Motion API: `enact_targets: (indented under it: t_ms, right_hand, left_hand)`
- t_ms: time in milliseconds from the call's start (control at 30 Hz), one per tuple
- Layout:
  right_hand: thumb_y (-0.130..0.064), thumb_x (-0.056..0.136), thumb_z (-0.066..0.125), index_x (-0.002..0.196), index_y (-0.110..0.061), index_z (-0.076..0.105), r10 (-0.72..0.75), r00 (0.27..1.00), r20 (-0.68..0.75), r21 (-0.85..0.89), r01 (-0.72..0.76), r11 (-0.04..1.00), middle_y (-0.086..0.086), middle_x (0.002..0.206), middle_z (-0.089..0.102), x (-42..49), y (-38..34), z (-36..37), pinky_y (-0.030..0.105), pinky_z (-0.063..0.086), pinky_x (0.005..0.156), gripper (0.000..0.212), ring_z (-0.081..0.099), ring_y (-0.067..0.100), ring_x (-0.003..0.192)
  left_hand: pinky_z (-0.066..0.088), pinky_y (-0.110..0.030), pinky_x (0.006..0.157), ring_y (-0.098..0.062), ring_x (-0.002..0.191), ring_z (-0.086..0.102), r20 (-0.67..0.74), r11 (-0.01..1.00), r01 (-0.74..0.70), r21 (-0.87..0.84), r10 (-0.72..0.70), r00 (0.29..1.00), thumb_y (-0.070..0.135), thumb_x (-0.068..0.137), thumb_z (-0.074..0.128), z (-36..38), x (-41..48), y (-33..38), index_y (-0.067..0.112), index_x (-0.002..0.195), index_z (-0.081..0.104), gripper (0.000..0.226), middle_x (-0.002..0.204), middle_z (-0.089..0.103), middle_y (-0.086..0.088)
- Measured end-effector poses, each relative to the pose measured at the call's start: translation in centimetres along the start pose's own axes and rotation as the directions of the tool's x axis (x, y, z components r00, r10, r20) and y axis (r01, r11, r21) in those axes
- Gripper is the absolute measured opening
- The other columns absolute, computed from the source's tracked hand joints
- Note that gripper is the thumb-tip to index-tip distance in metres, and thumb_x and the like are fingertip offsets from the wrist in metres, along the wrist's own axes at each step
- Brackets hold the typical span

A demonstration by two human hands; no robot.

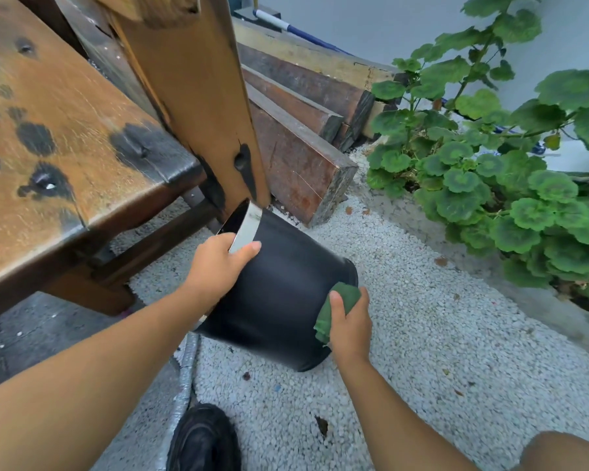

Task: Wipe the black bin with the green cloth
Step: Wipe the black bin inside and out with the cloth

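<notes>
2 hands busy, centre frame: left hand point(223, 266) curled over rim of black bin point(279, 300); right hand point(351, 326) clutching green cloth point(340, 304) against bin wall. Bin tilted above gravel point(422, 334), mouth toward upper left. Risks: 1-hand rim hold slips under wiping pressure, bin drops or rolls; cloth picks up grit. No readable writing, 0 brands.

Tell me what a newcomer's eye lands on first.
The tilted black bin at centre, its rim gripped by the left hand while the right hand holds a green cloth against its side. Then the leafy plant at right and the stained wooden bench at left.
</notes>
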State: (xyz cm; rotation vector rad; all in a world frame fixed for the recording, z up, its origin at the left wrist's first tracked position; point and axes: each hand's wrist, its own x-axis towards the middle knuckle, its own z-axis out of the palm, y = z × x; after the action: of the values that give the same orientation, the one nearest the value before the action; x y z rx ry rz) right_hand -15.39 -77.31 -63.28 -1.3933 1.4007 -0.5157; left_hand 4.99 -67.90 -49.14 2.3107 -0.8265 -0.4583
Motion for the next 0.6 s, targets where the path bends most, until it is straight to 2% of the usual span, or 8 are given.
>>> enact_targets:
  t_ms: [33, 100, 167, 233, 300, 433, 500, 600]
  right_hand:
    - [-0.056, 0.097, 0.051, 0.152, -0.02, 0.034, 0.027, 0.999, 0.019, 0.002, -0.027, 1.0, 0.006, 0.121, 0.066, 0.1, 0.2, -0.1, 0.045, 0.057, 0.089, 0.067, 0.067, 0.026, 0.104]
    - [-0.054, 0.098, 0.052, 0.138, -0.015, 0.047, 0.083, 0.994, 0.067, -0.02, -0.082, 0.996, -0.002, 0.098, 0.066, 0.0, 0.8, -0.1, 0.032, 0.053, 0.072, 0.056, 0.064, 0.013, 0.085]
    - [-0.05, 0.1, 0.052, 0.129, -0.013, 0.052, 0.109, 0.989, 0.097, -0.05, -0.105, 0.993, -0.011, 0.086, 0.06, -0.5, 1.4, 0.0, 0.021, 0.041, 0.059, 0.048, 0.056, 0.001, 0.075]
    - [-0.048, 0.1, 0.051, 0.13, -0.013, 0.051, 0.114, 0.99, 0.087, -0.058, -0.109, 0.992, -0.013, 0.084, 0.058, -1.2, 1.8, 0.2, 0.018, 0.038, 0.056, 0.046, 0.054, 0.0, 0.073]
    - [-0.05, 0.1, 0.051, 0.134, -0.013, 0.048, 0.108, 0.993, 0.046, -0.042, -0.106, 0.994, -0.006, 0.09, 0.063, -2.2, 2.2, 0.4, 0.025, 0.045, 0.061, 0.049, 0.06, 0.008, 0.076]
    - [-0.054, 0.1, 0.047, 0.151, -0.014, 0.031, 0.139, 0.99, -0.001, -0.003, -0.139, 0.99, 0.008, 0.118, 0.066, -6.3, 3.7, 1.6, 0.037, 0.054, 0.08, 0.067, 0.066, 0.026, 0.098]
    - [-0.055, 0.099, 0.046, 0.158, -0.016, 0.02, 0.146, 0.989, 0.004, 0.0, -0.146, 0.989, 0.01, 0.127, 0.063, -8.3, 4.4, 2.0, 0.043, 0.056, 0.088, 0.075, 0.065, 0.029, 0.108]
    - [-0.053, 0.1, 0.046, 0.159, -0.015, 0.015, 0.16, 0.987, 0.016, -0.011, -0.159, 0.987, 0.011, 0.128, 0.062, -8.8, 4.2, 2.0, 0.044, 0.056, 0.091, 0.077, 0.065, 0.029, 0.11]
  left_hand:
    - [0.032, -0.039, 0.051, -0.028, 0.053, 0.04, -0.028, 1.0, -0.013, -0.003, 0.013, 1.0, 0.046, 0.086, 0.065, 0.0, 0.2, 0.9, 0.007, 0.06, 0.04, 0.053, 0.056, 0.041, -0.013]
    - [0.019, -0.032, 0.051, -0.018, 0.052, 0.024, -0.048, 1.0, 0.003, 0.024, -0.002, 0.999, 0.038, 0.085, 0.07, 0.3, 0.6, 2.3, 0.018, 0.058, 0.023, 0.058, 0.056, 0.022, -0.001]
    - [0.018, -0.031, 0.054, -0.019, 0.053, 0.025, -0.02, 0.995, 0.068, 0.067, -0.067, 0.998, 0.035, 0.087, 0.069, 0.8, 0.7, 2.8, 0.018, 0.059, 0.022, 0.057, 0.056, 0.021, 0.001]
    - [0.021, -0.032, 0.053, -0.021, 0.054, 0.032, 0.004, 0.987, 0.121, 0.108, -0.122, 0.993, 0.034, 0.089, 0.065, 1.5, 0.9, 2.4, 0.016, 0.058, 0.028, 0.052, 0.055, 0.028, 0.0]
    - [0.025, -0.032, 0.051, -0.021, 0.054, 0.039, 0.011, 0.983, 0.14, 0.118, -0.142, 0.99, 0.035, 0.09, 0.063, 1.8, 0.9, 2.4, 0.014, 0.06, 0.036, 0.046, 0.055, 0.037, -0.002]
    - [0.027, -0.03, 0.048, -0.019, 0.053, 0.042, 0.041, 0.984, 0.14, 0.107, -0.145, 0.989, 0.034, 0.092, 0.061, 2.3, 1.3, 3.2, 0.013, 0.061, 0.04, 0.042, 0.056, 0.041, -0.001]
    - [0.029, -0.03, 0.049, -0.022, 0.056, 0.045, 0.068, 0.981, 0.152, 0.123, -0.161, 0.985, 0.035, 0.092, 0.059, 2.6, 1.4, 3.7, 0.01, 0.069, 0.046, 0.036, 0.06, 0.046, -0.003]
    - [0.034, -0.032, 0.054, -0.027, 0.065, 0.052, 0.061, 0.976, 0.134, 0.172, -0.147, 0.987, 0.037, 0.092, 0.058, 2.4, 1.1, 3.9, 0.007, 0.078, 0.054, 0.034, 0.065, 0.052, -0.004]
